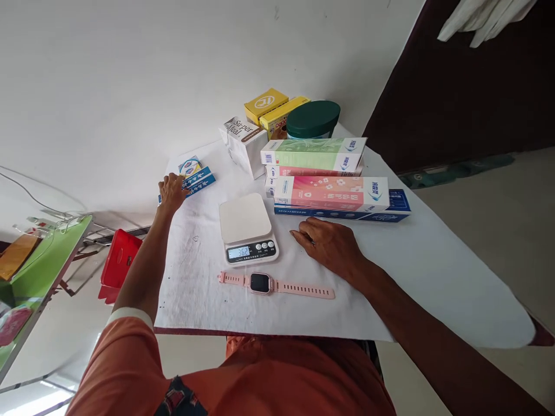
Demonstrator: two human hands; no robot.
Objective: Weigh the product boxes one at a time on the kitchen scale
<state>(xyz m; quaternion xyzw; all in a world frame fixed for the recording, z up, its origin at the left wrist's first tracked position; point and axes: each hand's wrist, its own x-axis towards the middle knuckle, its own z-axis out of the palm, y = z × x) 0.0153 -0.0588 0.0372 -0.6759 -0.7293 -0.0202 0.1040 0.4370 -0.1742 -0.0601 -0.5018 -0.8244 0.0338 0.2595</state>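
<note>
Blue carton (pixel 202 178) lies on the far left part of the table, under and to the right of the left hand (pixel 172 190); its right end projects clear of the fingers. Whether it is one carton or two side by side cannot be told. A small yellow-and-white packet (pixel 190 166) sits just behind it. The kitchen scale (pixel 245 218) stands apart, nearer the body, its display lit.

Materials: carton is slim, straight-edged, printed card with white characters. Table covering (pixel 191 271) is white cloth, creased and dark-flecked. Scale has a smooth, pale, round-cornered square platform. Pink watch (pixel 260 283) lies flat below it, perforated strap spread out. Long printed cartons (pixel 332 193), pink, green and blue, are stacked at right; behind them, a tub with a dark green oval lid (pixel 314 118).

Left hand: palm down, fingers bent over the carton, touching it; cannot tell whether they grip. Right hand (pixel 332 242): fingers drawn together in a loose curl, resting on the cloth just before the stack, nothing seen in it.
</note>
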